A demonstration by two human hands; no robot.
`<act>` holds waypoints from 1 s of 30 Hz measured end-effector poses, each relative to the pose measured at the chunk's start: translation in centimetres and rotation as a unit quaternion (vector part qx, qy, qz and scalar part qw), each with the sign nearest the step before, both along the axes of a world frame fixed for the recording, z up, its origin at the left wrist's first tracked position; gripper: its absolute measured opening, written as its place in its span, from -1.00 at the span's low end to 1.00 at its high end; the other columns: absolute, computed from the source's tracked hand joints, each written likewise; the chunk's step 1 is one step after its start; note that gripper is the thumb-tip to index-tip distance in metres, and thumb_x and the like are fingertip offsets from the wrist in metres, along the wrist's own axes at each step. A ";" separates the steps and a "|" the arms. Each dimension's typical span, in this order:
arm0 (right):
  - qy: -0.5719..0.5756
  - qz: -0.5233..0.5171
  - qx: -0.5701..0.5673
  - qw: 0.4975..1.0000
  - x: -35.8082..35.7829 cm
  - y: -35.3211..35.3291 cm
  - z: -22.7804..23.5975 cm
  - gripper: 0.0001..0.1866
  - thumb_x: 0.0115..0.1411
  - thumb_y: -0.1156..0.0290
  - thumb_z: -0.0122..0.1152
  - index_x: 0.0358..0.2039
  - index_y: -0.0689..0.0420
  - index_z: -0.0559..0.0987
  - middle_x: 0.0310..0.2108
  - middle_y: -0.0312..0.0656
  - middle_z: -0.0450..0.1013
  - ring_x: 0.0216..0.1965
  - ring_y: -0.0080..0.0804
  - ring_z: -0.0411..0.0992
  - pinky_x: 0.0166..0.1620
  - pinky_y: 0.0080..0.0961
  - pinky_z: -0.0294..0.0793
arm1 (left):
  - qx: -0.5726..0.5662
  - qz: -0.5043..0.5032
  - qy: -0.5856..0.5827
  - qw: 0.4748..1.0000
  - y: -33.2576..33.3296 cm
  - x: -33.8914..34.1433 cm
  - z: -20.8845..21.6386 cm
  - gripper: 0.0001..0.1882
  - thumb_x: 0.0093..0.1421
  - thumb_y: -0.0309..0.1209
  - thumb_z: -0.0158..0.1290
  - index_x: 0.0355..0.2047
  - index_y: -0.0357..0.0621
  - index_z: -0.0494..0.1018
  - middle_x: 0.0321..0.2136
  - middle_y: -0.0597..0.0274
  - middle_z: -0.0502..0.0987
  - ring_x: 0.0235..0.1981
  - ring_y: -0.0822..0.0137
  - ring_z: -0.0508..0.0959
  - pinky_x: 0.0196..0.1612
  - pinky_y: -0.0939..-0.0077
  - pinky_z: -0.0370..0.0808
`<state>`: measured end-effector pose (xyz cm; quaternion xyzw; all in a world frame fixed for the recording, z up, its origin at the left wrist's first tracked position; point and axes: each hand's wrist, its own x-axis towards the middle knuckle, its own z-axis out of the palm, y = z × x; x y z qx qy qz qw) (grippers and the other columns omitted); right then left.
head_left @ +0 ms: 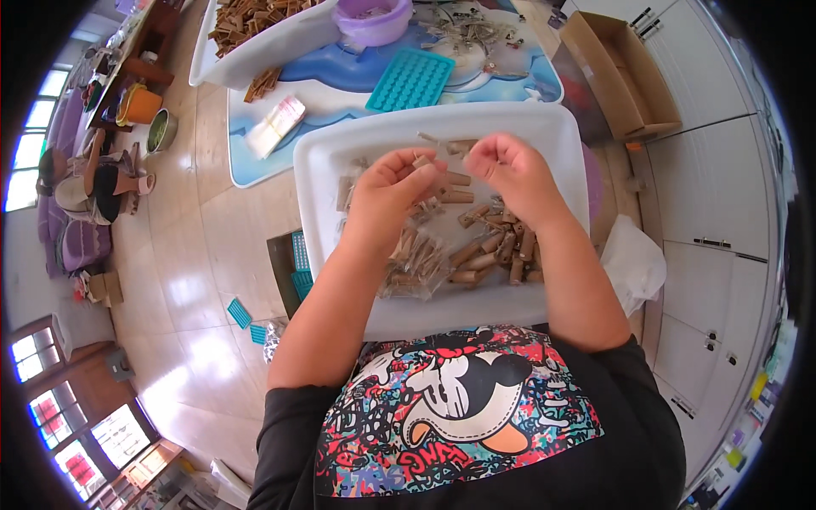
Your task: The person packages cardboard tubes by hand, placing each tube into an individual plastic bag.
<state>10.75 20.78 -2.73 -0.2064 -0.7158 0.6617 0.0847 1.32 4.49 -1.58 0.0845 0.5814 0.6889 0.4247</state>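
Note:
A white plastic tub (316, 144) stands in front of me, and both my hands are over it. My left hand (393, 189) is closed, thumb and fingers pinching a small brown wooden piece (422, 161). To its right, my right hand (516, 176) has its fingertips pressed together; anything between them is too small to make out. Brown cylindrical wooden pieces (484, 246) lie loose in the right part of the tub, below my right hand. Clear plastic bags (418, 263) of similar pieces lie left of them, partly behind my left forearm.
Beyond the tub, a blue patterned table (340, 100) holds a teal tray with holes (412, 79), clear bags (276, 126), a purple basin (374, 25), small metal parts (472, 34) and another white tub (280, 53) of wooden pieces. A cardboard box (620, 76) stands right. Another person (93, 183) sits far left.

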 end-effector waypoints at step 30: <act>-0.033 0.137 -0.061 0.988 -0.5 -1.9 0.4 -0.78 0.01 0.54 0.18 -0.29 0.26 0.47 -0.49 -0.33 0.44 -0.45 -0.67 0.34 -0.35 -0.69 0.33 | 0.009 -0.057 -0.054 0.997 -2.1 -0.1 -0.8 -0.80 0.16 -0.42 -0.03 -0.22 -0.23 0.36 -0.33 0.29 0.45 -0.33 0.47 0.47 -0.29 0.59 0.45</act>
